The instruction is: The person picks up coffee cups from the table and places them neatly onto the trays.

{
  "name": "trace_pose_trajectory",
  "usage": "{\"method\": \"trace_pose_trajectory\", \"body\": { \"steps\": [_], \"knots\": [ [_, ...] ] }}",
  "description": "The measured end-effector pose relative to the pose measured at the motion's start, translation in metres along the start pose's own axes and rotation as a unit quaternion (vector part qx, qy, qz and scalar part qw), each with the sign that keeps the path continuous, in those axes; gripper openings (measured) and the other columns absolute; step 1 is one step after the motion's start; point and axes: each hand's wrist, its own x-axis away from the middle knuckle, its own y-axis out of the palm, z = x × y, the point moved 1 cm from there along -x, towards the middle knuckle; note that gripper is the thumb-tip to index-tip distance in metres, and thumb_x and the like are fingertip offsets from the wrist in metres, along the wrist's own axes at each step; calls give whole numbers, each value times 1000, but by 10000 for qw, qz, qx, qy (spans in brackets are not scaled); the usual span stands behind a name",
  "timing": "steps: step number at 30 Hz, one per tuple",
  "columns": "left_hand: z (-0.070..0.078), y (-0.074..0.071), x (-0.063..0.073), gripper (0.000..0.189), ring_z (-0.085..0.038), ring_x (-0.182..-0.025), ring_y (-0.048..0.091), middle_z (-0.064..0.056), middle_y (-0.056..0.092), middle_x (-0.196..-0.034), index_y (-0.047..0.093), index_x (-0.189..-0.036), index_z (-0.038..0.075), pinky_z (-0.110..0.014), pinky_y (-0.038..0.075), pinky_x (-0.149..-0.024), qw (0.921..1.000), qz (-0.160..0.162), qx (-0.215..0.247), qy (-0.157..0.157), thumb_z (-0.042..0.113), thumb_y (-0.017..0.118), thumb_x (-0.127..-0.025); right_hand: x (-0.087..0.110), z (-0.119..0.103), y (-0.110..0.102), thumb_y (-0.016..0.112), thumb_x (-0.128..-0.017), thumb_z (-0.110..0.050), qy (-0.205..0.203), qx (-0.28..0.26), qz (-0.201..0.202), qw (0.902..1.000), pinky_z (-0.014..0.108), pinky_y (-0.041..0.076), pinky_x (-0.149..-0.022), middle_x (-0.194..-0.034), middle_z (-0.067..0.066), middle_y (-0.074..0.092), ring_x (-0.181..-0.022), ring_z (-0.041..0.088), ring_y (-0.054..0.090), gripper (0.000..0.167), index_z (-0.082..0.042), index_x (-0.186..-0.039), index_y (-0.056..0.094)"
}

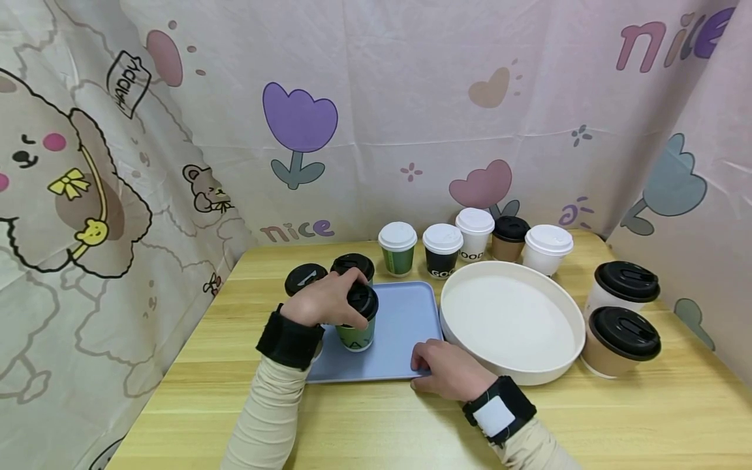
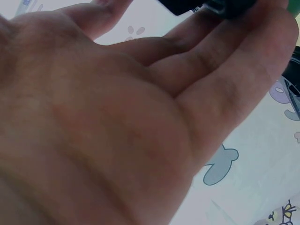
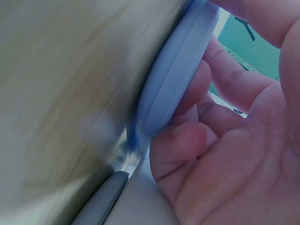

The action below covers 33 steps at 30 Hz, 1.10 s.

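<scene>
A green paper cup (image 1: 356,337) with a black lid stands upright at the left part of a blue tray (image 1: 407,326). My left hand (image 1: 325,301) reaches over it from the left and grips it at its lid, thumb on the near side. In the left wrist view only a bit of the dark lid (image 2: 229,6) shows past the fingers. Close behind that hand are two more cups with black lids, one to the left (image 1: 304,278) and one farther back (image 1: 352,264). My right hand (image 1: 451,371) pinches the tray's near right corner, its fingers curled over the rim.
A round white dish (image 1: 511,320) sits right of the tray. Behind it several lidded cups stand in a row, among them a green one with a white lid (image 1: 398,251). Two large black-lidded cups, one white (image 1: 605,297) and one brown (image 1: 608,352), stand at the right.
</scene>
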Motion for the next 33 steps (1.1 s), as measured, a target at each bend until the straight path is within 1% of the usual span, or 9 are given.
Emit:
{"method": "trace_pose_trajectory", "body": {
  "steps": [10,17,25,33],
  "knots": [
    [-1,1,-2,69,-28,-104,56,-13,57,-123,55,-135,23,-48,52,-86,10000,35,-20,59,33,87,-74,0,0,0,86,-84,-22,-5,-16,-10,10000,29,44,-67,-80,-5,55,-72,9,50,23,-13,-90,65],
    [1,1,-1,69,-28,-103,57,-13,58,-122,55,-134,23,-46,53,-86,10000,21,-7,13,33,87,-75,0,0,0,86,-84,-21,-73,-42,33,10000,29,45,-67,-81,-5,56,-73,9,50,23,-13,-89,65],
    [1,2,0,68,-28,-102,57,-13,59,-121,55,-133,22,-47,53,-86,10000,-3,-34,27,30,88,-74,0,1,1,86,-83,-21,-63,-17,34,10000,29,45,-68,-81,-5,56,-73,9,50,23,-13,-89,66],
    [2,2,0,69,-28,-102,57,-12,59,-122,55,-132,25,-47,52,-86,9999,-4,-95,-57,31,89,-73,0,0,0,86,-84,-21,-20,-27,5,10000,30,46,-68,-82,-5,57,-73,9,51,23,-13,-90,66]
  ]
}}
